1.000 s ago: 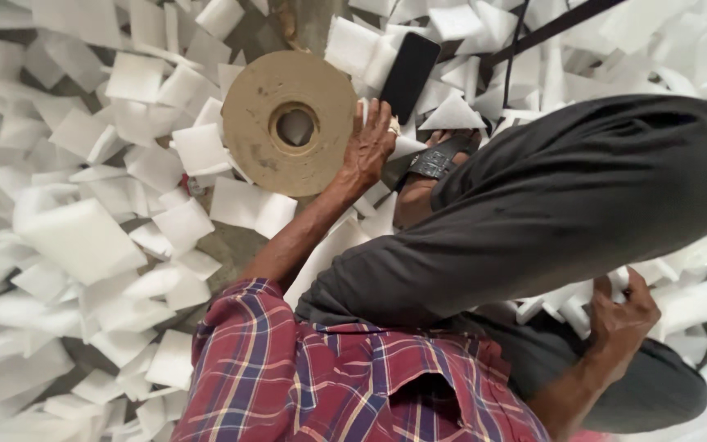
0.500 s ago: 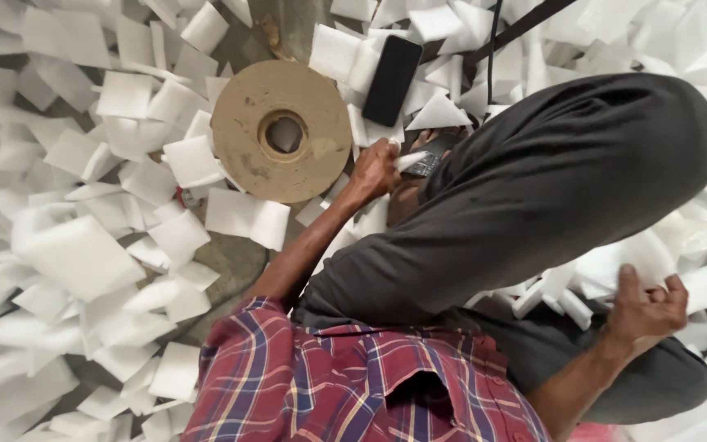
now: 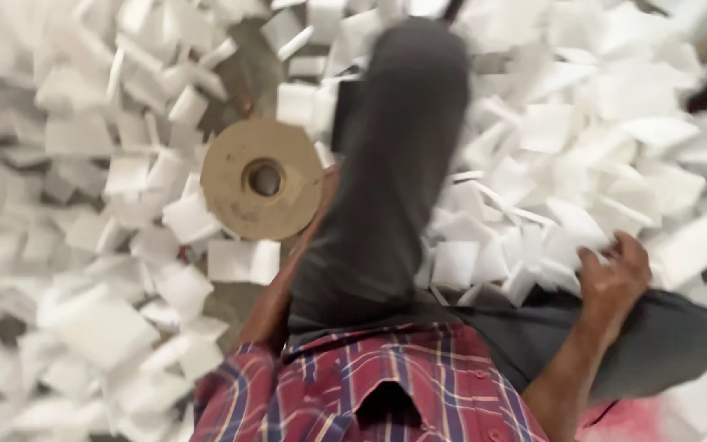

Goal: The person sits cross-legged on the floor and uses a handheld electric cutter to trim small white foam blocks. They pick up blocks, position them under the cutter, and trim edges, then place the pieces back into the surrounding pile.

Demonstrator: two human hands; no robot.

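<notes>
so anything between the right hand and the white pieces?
Nothing visible. The right hand is already at the edge of the white pieces, its fingers among them beside the grey trouser leg. The frame is blurred.

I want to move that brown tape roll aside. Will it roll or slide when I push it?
The brown tape roll lies flat on its face, hole up, so it would probably slide, not roll. Thickly wound, it likely feels heavy and stiff. White foam pieces crowd its edge and would probably scatter easily.
</notes>
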